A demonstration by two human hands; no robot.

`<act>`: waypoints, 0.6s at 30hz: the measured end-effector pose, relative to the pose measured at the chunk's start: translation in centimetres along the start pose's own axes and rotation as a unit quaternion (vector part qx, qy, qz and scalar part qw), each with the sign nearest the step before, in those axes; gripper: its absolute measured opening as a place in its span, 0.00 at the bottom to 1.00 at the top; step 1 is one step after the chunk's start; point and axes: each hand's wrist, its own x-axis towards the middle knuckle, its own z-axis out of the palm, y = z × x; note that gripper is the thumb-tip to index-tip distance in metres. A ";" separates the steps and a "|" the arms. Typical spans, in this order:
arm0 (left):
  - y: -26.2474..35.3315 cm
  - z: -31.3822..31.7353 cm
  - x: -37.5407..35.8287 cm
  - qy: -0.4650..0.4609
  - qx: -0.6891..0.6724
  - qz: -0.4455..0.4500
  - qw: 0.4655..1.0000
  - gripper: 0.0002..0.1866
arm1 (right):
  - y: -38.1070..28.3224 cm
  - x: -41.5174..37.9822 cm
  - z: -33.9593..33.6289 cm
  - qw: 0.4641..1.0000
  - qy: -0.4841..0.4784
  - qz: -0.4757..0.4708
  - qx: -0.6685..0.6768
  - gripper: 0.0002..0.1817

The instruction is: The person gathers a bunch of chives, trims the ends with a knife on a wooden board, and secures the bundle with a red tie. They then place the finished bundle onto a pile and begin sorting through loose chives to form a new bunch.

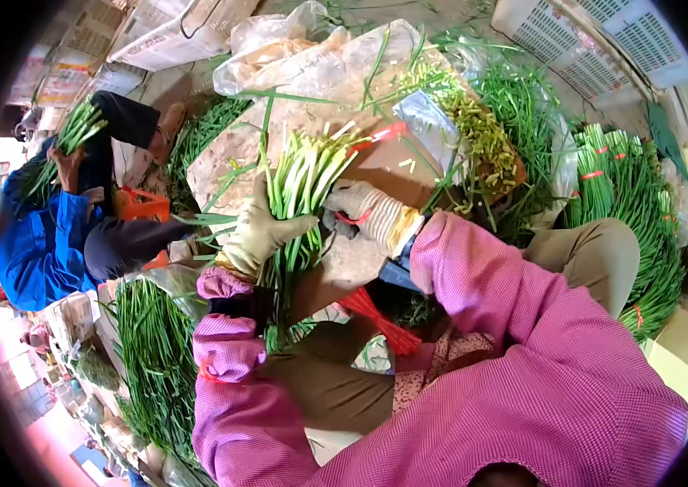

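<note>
My left hand (259, 231), in a pale work glove, is wrapped round a bunch of garlic chives (303, 178). The white stem ends fan out at the top, and the green leaves hang down past my wrist. Close against the bunch's right side is my right hand (364, 213), gloved and with its fingers curled. A thin red tie (354, 219) shows at those fingers; its ends are hidden. Below lies a bundle of red ties (380, 323) over my lap. A board (222, 158) with stray leaves stands under and beyond my hands.
Cut stem ends (486, 146) and loose leaves (522, 105) heap at the board's right. Tied bundles (620, 178) stand farther right, untied chives (153, 349) lie left. A co-worker in blue (52, 243) holds chives at left. White crates (174, 36) and a plastic bag (271, 61) are behind.
</note>
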 end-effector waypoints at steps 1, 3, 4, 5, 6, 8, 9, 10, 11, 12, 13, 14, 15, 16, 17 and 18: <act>0.2 -0.5 -0.2 -0.017 -0.016 0.025 0.999 0.62 | -2.2 -0.4 -0.2 0.998 -0.027 0.040 -0.037 0.13; -4.4 0.4 2.1 0.027 0.176 0.144 0.973 0.67 | 0.8 5.2 -1.3 0.935 0.027 0.308 -0.172 0.19; -3.4 1.0 2.1 0.039 0.210 0.118 0.970 0.66 | 1.5 6.0 -2.2 0.937 0.028 0.303 -0.174 0.19; -2.6 1.9 2.0 0.048 0.243 0.090 0.965 0.65 | 2.1 5.9 -3.4 0.938 0.085 0.279 -0.186 0.20; -3.0 2.1 2.3 0.041 0.173 0.089 0.980 0.64 | 1.1 5.1 -3.4 0.937 0.142 0.253 -0.197 0.23; -3.3 2.0 2.7 0.035 0.198 0.076 0.977 0.62 | 0.3 4.0 -3.0 0.969 0.163 0.152 -0.108 0.14; -3.0 1.8 2.7 0.038 0.236 0.076 0.968 0.61 | 1.2 3.5 -2.5 0.971 0.209 0.115 -0.013 0.14; -2.7 1.7 2.6 0.040 0.236 0.082 0.967 0.60 | 2.2 3.0 -1.8 0.972 0.224 0.030 0.061 0.14; -2.2 1.6 2.5 0.020 0.192 0.035 0.981 0.61 | 4.2 4.7 -2.6 0.970 0.233 0.015 0.059 0.13; -1.3 1.4 2.5 0.003 0.179 0.031 0.983 0.61 | 6.2 6.3 -3.4 0.969 0.242 0.001 0.058 0.12; -0.3 1.1 2.3 -0.014 0.168 0.027 0.985 0.62 | 8.3 7.8 -4.3 0.966 0.251 -0.014 0.055 0.11; -0.6 1.0 2.6 0.004 0.219 0.007 0.976 0.62 | 7.5 8.1 -3.4 0.966 0.248 0.000 0.077 0.12; -0.5 0.7 2.7 0.006 0.224 0.012 0.974 0.62 | 6.4 8.3 -2.1 0.964 0.245 0.014 0.099 0.14; -0.6 0.3 2.5 0.019 0.175 0.013 0.984 0.62 | 5.4 8.5 -0.7 0.962 0.242 0.029 0.120 0.16; -0.6 -0.1 1.8 0.032 0.126 0.010 0.991 0.63 | 4.7 8.3 1.1 0.960 0.236 0.049 0.143 0.18; 0.5 -0.8 0.2 0.050 0.173 0.055 0.982 0.62 | 4.5 7.9 3.4 0.949 0.184 -0.026 0.255 0.17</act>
